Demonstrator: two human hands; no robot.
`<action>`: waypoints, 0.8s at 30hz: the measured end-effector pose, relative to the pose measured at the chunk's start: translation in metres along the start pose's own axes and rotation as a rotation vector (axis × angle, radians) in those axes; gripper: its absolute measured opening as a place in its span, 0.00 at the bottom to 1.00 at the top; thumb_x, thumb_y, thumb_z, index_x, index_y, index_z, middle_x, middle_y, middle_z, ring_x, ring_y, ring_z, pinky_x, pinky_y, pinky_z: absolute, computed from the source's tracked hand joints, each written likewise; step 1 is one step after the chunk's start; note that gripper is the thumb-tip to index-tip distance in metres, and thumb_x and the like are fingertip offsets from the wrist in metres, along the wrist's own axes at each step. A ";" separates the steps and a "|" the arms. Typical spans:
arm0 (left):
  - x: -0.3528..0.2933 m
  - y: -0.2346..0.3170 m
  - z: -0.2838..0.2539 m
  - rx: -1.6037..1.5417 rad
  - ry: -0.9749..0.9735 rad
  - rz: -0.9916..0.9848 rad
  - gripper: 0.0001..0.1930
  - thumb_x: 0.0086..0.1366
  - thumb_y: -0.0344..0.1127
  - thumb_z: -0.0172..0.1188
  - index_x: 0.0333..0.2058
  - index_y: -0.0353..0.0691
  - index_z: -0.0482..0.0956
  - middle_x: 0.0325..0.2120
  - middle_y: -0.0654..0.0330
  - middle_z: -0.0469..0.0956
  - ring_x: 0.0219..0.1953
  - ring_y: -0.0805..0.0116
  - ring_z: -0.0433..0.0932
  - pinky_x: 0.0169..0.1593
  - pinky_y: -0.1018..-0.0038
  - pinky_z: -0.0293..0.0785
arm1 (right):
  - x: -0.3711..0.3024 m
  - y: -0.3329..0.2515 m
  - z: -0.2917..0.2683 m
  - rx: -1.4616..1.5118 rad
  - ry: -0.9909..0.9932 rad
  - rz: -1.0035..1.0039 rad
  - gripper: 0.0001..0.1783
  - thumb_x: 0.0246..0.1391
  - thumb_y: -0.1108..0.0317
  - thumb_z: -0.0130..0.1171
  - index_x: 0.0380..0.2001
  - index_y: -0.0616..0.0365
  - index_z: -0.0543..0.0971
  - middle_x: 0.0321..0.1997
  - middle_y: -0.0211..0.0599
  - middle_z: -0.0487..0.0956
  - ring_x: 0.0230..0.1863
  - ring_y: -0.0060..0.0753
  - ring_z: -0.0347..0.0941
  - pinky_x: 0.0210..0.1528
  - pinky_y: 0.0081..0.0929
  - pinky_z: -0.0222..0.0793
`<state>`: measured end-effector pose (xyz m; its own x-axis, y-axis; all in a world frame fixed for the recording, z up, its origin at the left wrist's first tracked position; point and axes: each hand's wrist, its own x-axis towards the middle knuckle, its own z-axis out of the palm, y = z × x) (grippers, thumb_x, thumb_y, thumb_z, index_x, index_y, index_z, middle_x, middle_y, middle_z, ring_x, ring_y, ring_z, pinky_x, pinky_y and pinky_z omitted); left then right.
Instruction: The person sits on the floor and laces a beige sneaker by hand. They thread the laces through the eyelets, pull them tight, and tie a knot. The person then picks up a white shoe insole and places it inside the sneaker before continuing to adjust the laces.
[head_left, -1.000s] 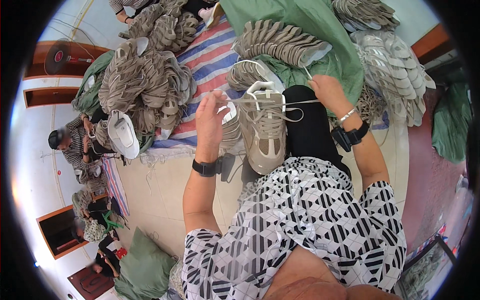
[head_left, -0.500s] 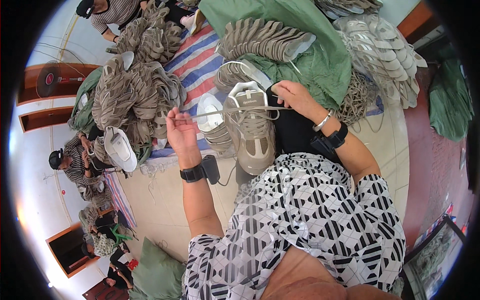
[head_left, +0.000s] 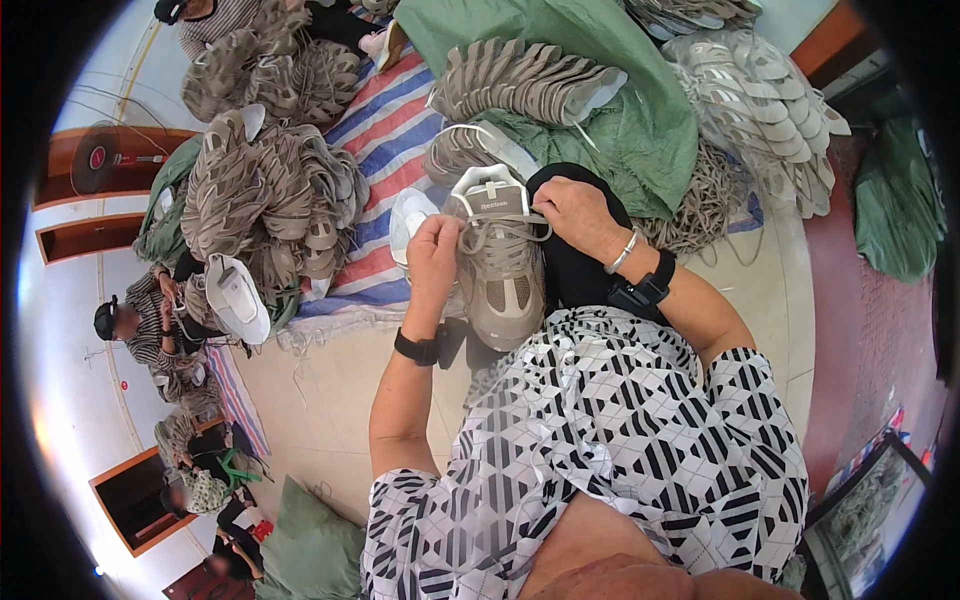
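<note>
A taupe shoe upper (head_left: 505,300) with a white-edged tongue stands in front of me, its toe pointing toward my body. A flat taupe shoelace (head_left: 492,219) crosses below the tongue's label, above the laced rows. My left hand (head_left: 432,262) is closed at the left side of the tongue, pinching one part of the lace. At the opposite side, my right hand (head_left: 580,217) pinches the lace between thumb and fingers, close to the upper's edge. What lies inside both hands is mostly hidden by the fingers.
Stacked uppers (head_left: 525,80) lie on green sheeting (head_left: 640,140), beside a tangle of laces (head_left: 710,195) and plastic-wrapped uppers (head_left: 760,110). More uppers (head_left: 265,190) are heaped at left on a striped sheet (head_left: 385,130). Several people sit along the left side, one person (head_left: 150,320) handling uppers.
My left hand has come in from the left to the upper's edge, its fingers closing. The lace stretched out to the left is drawn in. My right hand has shifted slightly left and down.
</note>
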<state>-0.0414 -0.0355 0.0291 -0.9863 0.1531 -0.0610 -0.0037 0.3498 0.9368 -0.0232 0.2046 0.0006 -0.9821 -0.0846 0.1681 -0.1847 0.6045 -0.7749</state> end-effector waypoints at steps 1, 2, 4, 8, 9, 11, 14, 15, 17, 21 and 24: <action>-0.003 -0.001 -0.001 -0.005 -0.028 -0.039 0.13 0.67 0.39 0.54 0.27 0.36 0.77 0.18 0.71 0.71 0.23 0.84 0.65 0.26 0.84 0.59 | -0.001 -0.001 0.001 0.017 0.013 -0.010 0.08 0.51 0.66 0.53 0.25 0.58 0.78 0.30 0.42 0.77 0.35 0.48 0.74 0.39 0.39 0.70; -0.004 -0.001 -0.002 -0.011 -0.057 -0.077 0.14 0.66 0.40 0.54 0.26 0.36 0.77 0.17 0.71 0.71 0.23 0.84 0.65 0.25 0.84 0.59 | -0.002 -0.002 0.001 -0.001 0.020 -0.009 0.08 0.51 0.67 0.53 0.25 0.57 0.78 0.30 0.42 0.77 0.35 0.47 0.74 0.38 0.39 0.70; -0.006 -0.001 -0.003 0.004 -0.037 -0.124 0.16 0.66 0.41 0.55 0.24 0.36 0.77 0.18 0.71 0.71 0.22 0.84 0.64 0.25 0.84 0.58 | -0.004 -0.008 0.002 -0.037 0.028 -0.008 0.08 0.51 0.67 0.53 0.26 0.57 0.78 0.30 0.41 0.77 0.35 0.47 0.74 0.37 0.38 0.70; -0.002 -0.006 -0.009 0.055 0.002 -0.009 0.16 0.65 0.41 0.55 0.24 0.34 0.77 0.20 0.65 0.73 0.22 0.78 0.67 0.27 0.80 0.63 | -0.002 0.000 0.010 -0.107 0.031 -0.183 0.06 0.51 0.72 0.54 0.34 0.57 0.77 0.29 0.41 0.76 0.32 0.47 0.74 0.35 0.35 0.70; -0.002 -0.006 -0.011 0.084 0.031 0.079 0.16 0.65 0.41 0.55 0.25 0.33 0.77 0.20 0.64 0.73 0.23 0.77 0.68 0.28 0.79 0.64 | -0.004 -0.001 0.008 -0.105 0.014 -0.218 0.09 0.51 0.74 0.53 0.36 0.57 0.77 0.29 0.42 0.76 0.32 0.47 0.74 0.35 0.36 0.70; 0.002 -0.005 -0.018 0.097 -0.077 -0.010 0.16 0.65 0.41 0.54 0.26 0.32 0.76 0.22 0.61 0.73 0.25 0.73 0.69 0.31 0.76 0.65 | 0.000 -0.002 0.005 -0.067 -0.048 -0.224 0.14 0.50 0.77 0.52 0.42 0.56 0.75 0.29 0.44 0.76 0.32 0.48 0.74 0.35 0.36 0.70; 0.007 -0.003 -0.018 0.085 -0.169 -0.058 0.16 0.64 0.41 0.54 0.26 0.32 0.75 0.22 0.61 0.72 0.26 0.74 0.69 0.31 0.76 0.65 | 0.012 -0.007 0.000 -0.028 -0.076 -0.277 0.19 0.49 0.77 0.53 0.48 0.57 0.73 0.26 0.44 0.76 0.29 0.47 0.74 0.33 0.36 0.71; 0.009 -0.003 -0.019 0.069 -0.189 -0.041 0.15 0.65 0.41 0.54 0.25 0.34 0.75 0.21 0.65 0.70 0.25 0.77 0.66 0.29 0.78 0.63 | 0.015 -0.005 -0.002 0.034 -0.129 -0.243 0.20 0.49 0.77 0.53 0.47 0.57 0.73 0.25 0.43 0.76 0.28 0.46 0.74 0.32 0.35 0.70; 0.012 -0.005 -0.021 0.039 -0.232 -0.007 0.15 0.66 0.41 0.53 0.23 0.38 0.74 0.19 0.72 0.67 0.22 0.83 0.61 0.26 0.82 0.58 | 0.021 -0.003 -0.009 0.156 -0.235 -0.169 0.20 0.48 0.77 0.53 0.47 0.57 0.73 0.24 0.41 0.77 0.27 0.43 0.74 0.32 0.33 0.70; 0.016 -0.001 -0.021 -0.063 -0.265 -0.174 0.16 0.64 0.42 0.54 0.24 0.36 0.77 0.19 0.68 0.72 0.23 0.79 0.66 0.28 0.79 0.63 | 0.038 -0.003 -0.023 0.300 -0.492 0.011 0.21 0.47 0.77 0.54 0.48 0.58 0.73 0.23 0.27 0.78 0.22 0.18 0.69 0.28 0.18 0.66; 0.019 -0.007 -0.018 -0.139 -0.230 -0.248 0.16 0.64 0.43 0.54 0.23 0.38 0.78 0.18 0.70 0.71 0.21 0.82 0.64 0.26 0.81 0.61 | 0.041 0.004 -0.021 -0.083 -0.321 -0.319 0.17 0.47 0.74 0.57 0.44 0.55 0.74 0.25 0.28 0.77 0.28 0.27 0.72 0.36 0.26 0.66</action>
<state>-0.0631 -0.0513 0.0275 -0.8901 0.2885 -0.3529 -0.2758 0.2757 0.9209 -0.0637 0.2202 0.0167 -0.8405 -0.5102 0.1825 -0.4888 0.5684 -0.6618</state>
